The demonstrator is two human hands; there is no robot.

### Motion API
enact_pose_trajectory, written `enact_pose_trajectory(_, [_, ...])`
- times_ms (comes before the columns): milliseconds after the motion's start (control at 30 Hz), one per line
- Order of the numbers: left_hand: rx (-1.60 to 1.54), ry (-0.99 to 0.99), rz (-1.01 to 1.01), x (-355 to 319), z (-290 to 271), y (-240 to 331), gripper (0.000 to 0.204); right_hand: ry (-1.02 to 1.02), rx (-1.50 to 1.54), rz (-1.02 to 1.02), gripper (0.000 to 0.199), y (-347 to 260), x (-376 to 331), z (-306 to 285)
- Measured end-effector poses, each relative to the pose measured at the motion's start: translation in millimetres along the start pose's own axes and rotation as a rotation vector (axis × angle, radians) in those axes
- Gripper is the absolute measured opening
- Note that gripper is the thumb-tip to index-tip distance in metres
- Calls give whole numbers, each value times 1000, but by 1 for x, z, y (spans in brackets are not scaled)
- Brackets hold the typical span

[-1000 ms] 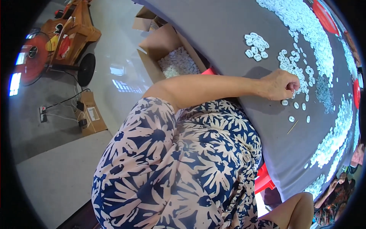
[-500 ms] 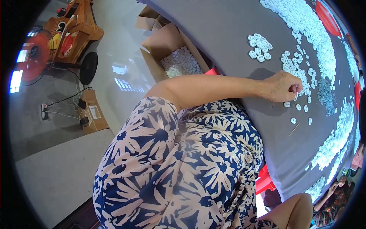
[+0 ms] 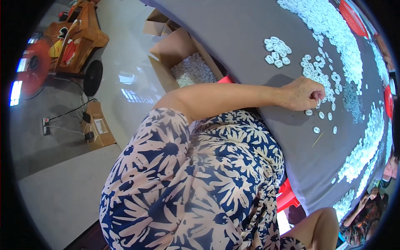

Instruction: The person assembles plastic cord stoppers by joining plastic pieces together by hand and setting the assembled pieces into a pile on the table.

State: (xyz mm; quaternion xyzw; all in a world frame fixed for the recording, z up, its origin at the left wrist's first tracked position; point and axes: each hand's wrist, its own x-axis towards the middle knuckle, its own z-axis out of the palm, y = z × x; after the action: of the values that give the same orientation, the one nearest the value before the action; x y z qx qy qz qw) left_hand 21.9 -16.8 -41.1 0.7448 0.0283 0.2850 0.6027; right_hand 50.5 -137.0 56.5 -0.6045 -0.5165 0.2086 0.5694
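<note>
My left hand (image 3: 301, 93) reaches across the grey table (image 3: 241, 29) with its fingers curled together, pinching a small white ring piece (image 3: 317, 102) at the fingertips. Several loose white ring pieces (image 3: 320, 115) lie just beyond the hand. A tidy cluster of the same pieces (image 3: 276, 52) sits farther along the table, and a long heap of them (image 3: 329, 25) runs along the far side. A thin wooden stick (image 3: 317, 139) lies near the loose pieces. My right hand is not visible. My blue and cream flowered dress fills the lower middle.
An open cardboard box (image 3: 166, 52) holding white pieces stands on the floor by the table. A red fan (image 3: 31, 68), a wooden cart (image 3: 81, 35) and a power strip (image 3: 46, 125) are at the left. Red bowls (image 3: 352, 12) sit at the far edge. Another person (image 3: 362, 216) is at the lower right.
My left hand has stayed over the same spot among the loose pieces, its fingers working slightly. The view has shifted a little.
</note>
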Motion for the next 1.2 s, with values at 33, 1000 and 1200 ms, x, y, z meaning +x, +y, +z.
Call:
enact_pose_trajectory(33, [-8, -7, 19, 0, 0, -1, 12, 4, -22, 0, 11, -3, -1, -4])
enact_pose_trajectory(1000, [-265, -96, -232, -6, -4, 36, 25, 198, -77, 158, 7, 75, -35, -48])
enact_pose_trajectory(1200, [-235, -161, -206, -3, -10, 31, 25, 178, 41, 186, 5, 70, -33, -50])
